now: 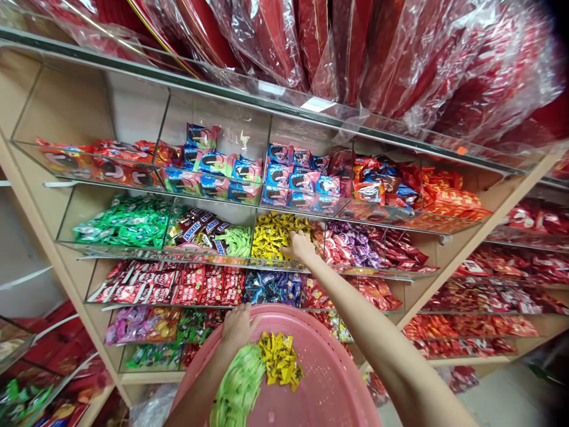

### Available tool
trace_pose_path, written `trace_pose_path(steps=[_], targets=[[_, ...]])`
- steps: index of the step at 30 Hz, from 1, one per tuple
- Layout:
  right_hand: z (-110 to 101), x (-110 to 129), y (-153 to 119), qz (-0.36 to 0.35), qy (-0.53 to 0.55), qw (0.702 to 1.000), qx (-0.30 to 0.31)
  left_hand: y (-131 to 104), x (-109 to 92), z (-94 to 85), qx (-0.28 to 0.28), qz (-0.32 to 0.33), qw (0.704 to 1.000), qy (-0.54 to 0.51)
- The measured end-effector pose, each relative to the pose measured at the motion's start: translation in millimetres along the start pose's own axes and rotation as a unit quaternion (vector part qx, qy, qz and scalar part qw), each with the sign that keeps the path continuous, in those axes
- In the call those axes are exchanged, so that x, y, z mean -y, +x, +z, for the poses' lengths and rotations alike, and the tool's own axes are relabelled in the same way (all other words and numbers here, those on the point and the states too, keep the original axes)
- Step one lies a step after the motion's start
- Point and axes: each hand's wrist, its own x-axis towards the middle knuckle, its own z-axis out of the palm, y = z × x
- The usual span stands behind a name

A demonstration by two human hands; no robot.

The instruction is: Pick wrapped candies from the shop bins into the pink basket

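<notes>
My left hand (239, 327) grips the far-left rim of a pink plastic basket (342, 362), fingers over its edge. Inside the basket lie green-wrapped candies (237, 385) on the left and a smaller heap of yellow-wrapped candies (281, 360) beside them. With its arm stretched over the basket, my right hand (301, 248) is in a shelf compartment of yellow candies (271, 237). Its fingers are curled among the wrappers, and their tips are partly hidden. Left of that compartment are light green candies (235, 240) and Snickers bars (202, 226).
A wooden shelf rack with clear dividers and front lips holds many sweets: green packets (124, 220), blue cookie packs (280, 175), red packets (146, 283) and purple candies (355, 240). Red items in plastic wrap (302, 47) stand above. More shelves (489, 296) continue on the right.
</notes>
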Motion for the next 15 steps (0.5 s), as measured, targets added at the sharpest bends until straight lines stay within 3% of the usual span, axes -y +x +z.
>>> trace_pose_path(steps=[5,15], targets=[[4.3,-7.5,-1.3,-0.035,0.010,0.999,-0.007,0.5,0.1,0.3,0.001,0.004,1.000,-0.002],[6.0,-1.0,2.9,-0.031,0.004,0.999,0.007,1.2,0.4,3.2,-0.012,0.004,1.000,0.006]])
